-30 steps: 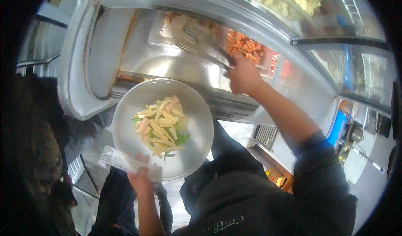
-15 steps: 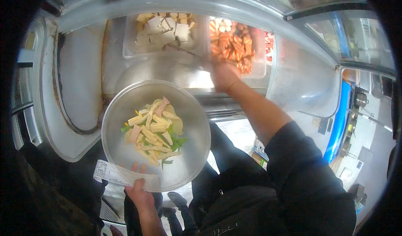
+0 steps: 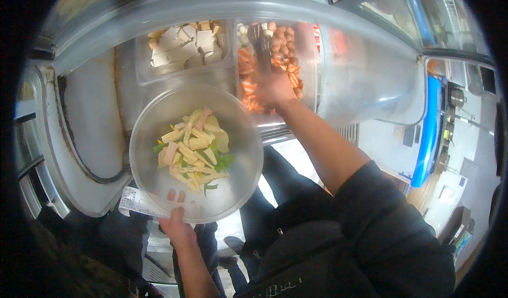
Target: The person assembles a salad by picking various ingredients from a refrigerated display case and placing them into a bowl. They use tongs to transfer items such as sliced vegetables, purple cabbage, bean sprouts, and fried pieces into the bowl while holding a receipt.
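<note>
My left hand [image 3: 179, 226] grips the near rim of a large translucent bowl [image 3: 238, 189], its fingers showing through the wall, with a printed paper slip [image 3: 138, 201] pinned against it. Inside the bowl lie baby corn pieces [image 3: 198, 143], pale slices, pinkish strips and green leaves [image 3: 225, 163]. My right hand [image 3: 276, 90], somewhat blurred, is closed around what look like metal tongs [image 3: 260, 44]. Both are over a clear bin holding orange-and-white striped pieces [image 3: 248, 75], brown balls [image 3: 283, 39] and white balls. Whether the tongs hold any food cannot be made out.
A clear tub of white tofu blocks [image 3: 182, 49] stands left of the striped pieces in the steel-lined chiller. Red-and-white packets [image 3: 316, 36] sit right of the bin. A curved clear panel [image 3: 370, 86] closes off the right side. Another person's dark legs show below.
My right hand with the tongs has swung from beside the tofu tub into the bin of striped pieces, the tips now pointing away. The bowl stays in my left hand; my view has shifted slightly.
</note>
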`<state>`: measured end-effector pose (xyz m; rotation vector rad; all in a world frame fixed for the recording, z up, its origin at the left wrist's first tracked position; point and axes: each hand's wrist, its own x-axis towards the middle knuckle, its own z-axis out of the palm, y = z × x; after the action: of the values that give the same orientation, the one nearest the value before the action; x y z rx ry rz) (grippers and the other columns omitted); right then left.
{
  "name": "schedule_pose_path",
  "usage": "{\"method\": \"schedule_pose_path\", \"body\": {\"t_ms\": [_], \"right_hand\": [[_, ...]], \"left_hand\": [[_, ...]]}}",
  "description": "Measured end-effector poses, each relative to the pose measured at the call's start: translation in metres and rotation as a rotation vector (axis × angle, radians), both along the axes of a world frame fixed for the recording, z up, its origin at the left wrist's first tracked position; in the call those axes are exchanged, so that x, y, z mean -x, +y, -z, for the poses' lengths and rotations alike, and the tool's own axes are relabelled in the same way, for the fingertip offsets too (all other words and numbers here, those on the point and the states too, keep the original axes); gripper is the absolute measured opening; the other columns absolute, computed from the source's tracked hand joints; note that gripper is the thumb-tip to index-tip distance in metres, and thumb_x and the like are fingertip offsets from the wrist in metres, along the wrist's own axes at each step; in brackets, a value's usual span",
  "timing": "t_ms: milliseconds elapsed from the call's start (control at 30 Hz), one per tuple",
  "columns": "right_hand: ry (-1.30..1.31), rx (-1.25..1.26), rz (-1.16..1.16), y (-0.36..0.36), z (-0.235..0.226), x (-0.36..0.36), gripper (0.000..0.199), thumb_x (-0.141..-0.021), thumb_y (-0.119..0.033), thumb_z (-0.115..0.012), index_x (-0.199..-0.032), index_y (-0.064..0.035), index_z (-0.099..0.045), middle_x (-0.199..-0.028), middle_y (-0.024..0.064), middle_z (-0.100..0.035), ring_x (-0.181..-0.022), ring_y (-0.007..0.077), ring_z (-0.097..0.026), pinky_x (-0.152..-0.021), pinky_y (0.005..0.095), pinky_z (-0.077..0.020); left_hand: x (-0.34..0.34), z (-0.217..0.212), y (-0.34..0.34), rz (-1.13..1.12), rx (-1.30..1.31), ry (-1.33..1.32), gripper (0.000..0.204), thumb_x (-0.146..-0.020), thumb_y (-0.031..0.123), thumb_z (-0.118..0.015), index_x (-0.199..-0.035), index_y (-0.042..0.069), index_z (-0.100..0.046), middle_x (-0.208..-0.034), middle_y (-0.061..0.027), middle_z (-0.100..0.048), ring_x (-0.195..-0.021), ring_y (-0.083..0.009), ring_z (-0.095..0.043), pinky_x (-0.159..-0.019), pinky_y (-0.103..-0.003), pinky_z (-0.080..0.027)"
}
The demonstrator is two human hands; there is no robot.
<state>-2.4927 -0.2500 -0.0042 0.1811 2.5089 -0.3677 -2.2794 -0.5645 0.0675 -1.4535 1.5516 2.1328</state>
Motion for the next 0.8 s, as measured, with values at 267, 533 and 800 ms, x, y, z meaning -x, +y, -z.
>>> {"method": "schedule_pose_path", "body": {"t_ms": [267,533,800], "right_hand": [[-0.104,-0.141,-0.279,-0.012,-0.012,-0.017,0.038,-0.068,-0.026,-0.062,-0.104,-0.0277,-0.073,-0.103,0.0093,-0.068,-0.108,0.0278,-0.057,-0.086,0.0357,-0.0514],[-0.084,0.506,0.227,0.004,-0.025,-0.023,0.039,-0.077,-0.010,-0.062,-0.115,-0.0118,-0.066,-0.085,0.0141,-0.066,-0.069,0.0220,-0.062,-0.060,0.0344,-0.0534],[-0.225,1.080,1.343,-0.015,-0.033,0.008,0.012,-0.093,-0.013,-0.054,-0.085,-0.0048,-0.058,-0.070,0.0089,-0.058,-0.054,0.0165,-0.056,-0.044,0.0329,-0.0468]], "left_hand": [[-0.001,0.006,-0.005,0.028,0.005,0.052,0.088,-0.068,-0.004,-0.046,-0.150,0.015,-0.021,-0.138,-0.0237,-0.041,-0.121,-0.0416,-0.050,-0.090,-0.054,-0.049],[0.000,0.002,-0.003,-0.005,0.013,-0.031,0.086,-0.070,-0.009,-0.044,-0.150,0.009,-0.019,-0.142,-0.0247,-0.037,-0.122,-0.0396,-0.050,-0.096,-0.050,-0.046],[-0.006,0.007,-0.001,-0.015,0.044,0.023,0.086,-0.069,-0.007,-0.045,-0.149,0.012,-0.021,-0.136,-0.0223,-0.043,-0.116,-0.0391,-0.054,-0.087,-0.051,-0.051]]}}
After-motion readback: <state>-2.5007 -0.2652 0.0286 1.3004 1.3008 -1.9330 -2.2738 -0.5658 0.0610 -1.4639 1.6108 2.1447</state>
